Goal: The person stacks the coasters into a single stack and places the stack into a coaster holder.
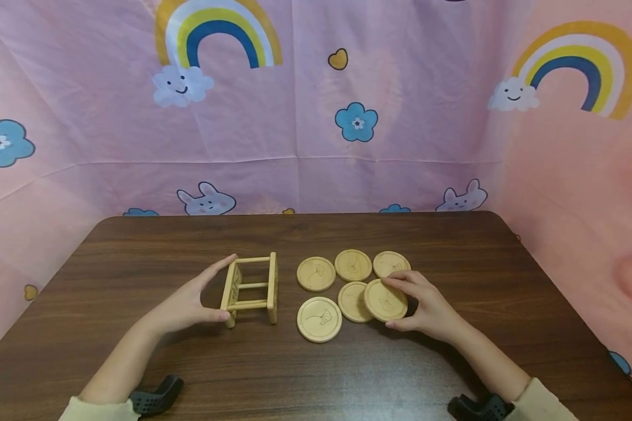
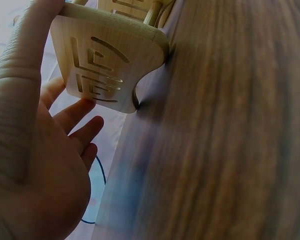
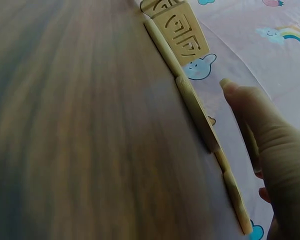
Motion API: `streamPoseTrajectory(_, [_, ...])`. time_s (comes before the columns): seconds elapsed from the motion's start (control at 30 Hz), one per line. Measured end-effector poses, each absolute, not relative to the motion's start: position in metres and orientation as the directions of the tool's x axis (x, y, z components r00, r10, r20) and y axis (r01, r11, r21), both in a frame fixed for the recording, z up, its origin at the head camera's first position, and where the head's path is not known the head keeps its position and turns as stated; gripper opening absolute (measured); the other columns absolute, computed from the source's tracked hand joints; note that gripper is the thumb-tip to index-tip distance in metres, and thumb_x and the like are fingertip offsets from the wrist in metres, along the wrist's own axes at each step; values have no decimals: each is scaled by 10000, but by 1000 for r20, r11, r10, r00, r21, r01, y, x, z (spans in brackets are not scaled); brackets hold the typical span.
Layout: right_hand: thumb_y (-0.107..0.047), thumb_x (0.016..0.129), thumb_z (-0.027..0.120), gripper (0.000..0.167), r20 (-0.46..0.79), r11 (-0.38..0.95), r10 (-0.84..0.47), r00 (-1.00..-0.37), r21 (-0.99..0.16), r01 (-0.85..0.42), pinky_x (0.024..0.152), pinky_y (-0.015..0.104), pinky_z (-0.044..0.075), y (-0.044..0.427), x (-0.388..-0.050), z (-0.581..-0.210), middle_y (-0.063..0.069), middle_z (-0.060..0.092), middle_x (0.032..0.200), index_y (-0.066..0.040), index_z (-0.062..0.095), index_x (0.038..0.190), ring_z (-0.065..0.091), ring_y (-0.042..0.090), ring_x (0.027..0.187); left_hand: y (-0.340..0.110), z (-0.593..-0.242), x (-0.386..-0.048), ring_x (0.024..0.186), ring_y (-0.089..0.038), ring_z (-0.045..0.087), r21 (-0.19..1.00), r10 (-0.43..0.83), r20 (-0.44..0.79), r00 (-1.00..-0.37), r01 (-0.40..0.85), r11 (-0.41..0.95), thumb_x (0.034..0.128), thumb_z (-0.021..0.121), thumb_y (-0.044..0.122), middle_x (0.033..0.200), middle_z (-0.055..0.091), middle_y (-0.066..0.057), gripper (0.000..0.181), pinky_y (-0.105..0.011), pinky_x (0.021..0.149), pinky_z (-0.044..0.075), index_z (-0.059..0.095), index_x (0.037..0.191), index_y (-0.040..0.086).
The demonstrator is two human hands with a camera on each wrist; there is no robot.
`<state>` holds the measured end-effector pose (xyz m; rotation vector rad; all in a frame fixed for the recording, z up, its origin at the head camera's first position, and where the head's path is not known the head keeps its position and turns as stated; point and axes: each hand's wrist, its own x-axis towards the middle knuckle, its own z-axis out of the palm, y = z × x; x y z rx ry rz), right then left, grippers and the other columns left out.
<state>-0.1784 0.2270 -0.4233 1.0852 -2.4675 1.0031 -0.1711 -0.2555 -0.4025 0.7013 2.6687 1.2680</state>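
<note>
Now | wide left hand [image 1: 186, 304] grips tan barred-wood rack [image 1: 272, 286] | half-open right hand [image 1: 432, 307] pinches tan wooden disc [image 1: 385, 300] | slack pinch may slip

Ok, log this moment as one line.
left hand: grips pale wooden rod-framed rack | right hand: holds pale round wooden disc, raised | five more discs: on dark-brown wood-grain table

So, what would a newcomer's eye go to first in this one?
Probably the rainbows on the pink backdrop behind the dark table. Next, the pale wooden discs right of the table's middle, with one more disc held above the tabletop by the right hand. Left of them, the left hand grips the side panel of a small wooden rack.
</note>
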Motion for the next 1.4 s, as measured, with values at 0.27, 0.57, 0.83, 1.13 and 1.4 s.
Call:
streamPoseTrajectory(0.27, [-265, 609, 910, 756, 484, 451, -551, -680, -512, -731, 972, 298, 379, 211, -183, -423, 23, 541, 1248, -52, 613, 1271, 481, 228, 1158, -256, -402, -170, 1368, -450, 191, 742, 453, 113, -884, 378, 553, 713, 835, 239, 1563, 208, -92, 1040, -728, 952, 229, 200, 1532, 313])
streamPoseTrajectory(0.57, [-296, 607, 909, 756, 482, 439, -561, -673, -515, -736, 960, 347, 393, 200, -187, -422, 37, 545, 1233, -32, 621, 1254, 482, 222, 1152, -256, -401, -169, 1368, -444, 192, 747, 449, 102, -888, 366, 555, 715, 839, 238, 1563, 206, -101, 1039, -721, 956, 232, 200, 1532, 308])
streamPoseTrajectory(0.83, [-347, 638, 887, 737, 462, 459, -583, -668, -492, -740, 942, 431, 401, 193, -190, -422, 32, 553, 1226, -43, 620, 1254, 480, 220, 1147, -254, -399, -171, 1373, -452, 176, 748, 451, 107, -886, 370, 551, 718, 836, 229, 1563, 202, -110, 1033, -734, 957, 204, 199, 1521, 355])
streamPoseTrajectory(1.13, [-385, 643, 880, 728, 445, 481, -591, -673, -475, -737, 944, 452, 392, 191, -191, -424, 14, 560, 1222, -63, 632, 1248, 483, 213, 1150, -253, -400, -171, 1375, -457, 164, 746, 447, 98, -889, 363, 558, 726, 832, 234, 1564, 195, -120, 1029, -739, 954, 197, 193, 1524, 351])
streamPoseTrajectory(1.4, [-386, 651, 878, 730, 443, 479, -610, -657, -454, -751, 951, 461, 383, 190, -192, -425, 23, 559, 1234, -54, 629, 1252, 481, 221, 1160, -253, -400, -171, 1372, -460, 176, 743, 442, 87, -893, 354, 568, 729, 831, 246, 1564, 192, -119, 1031, -739, 947, 214, 185, 1524, 358])
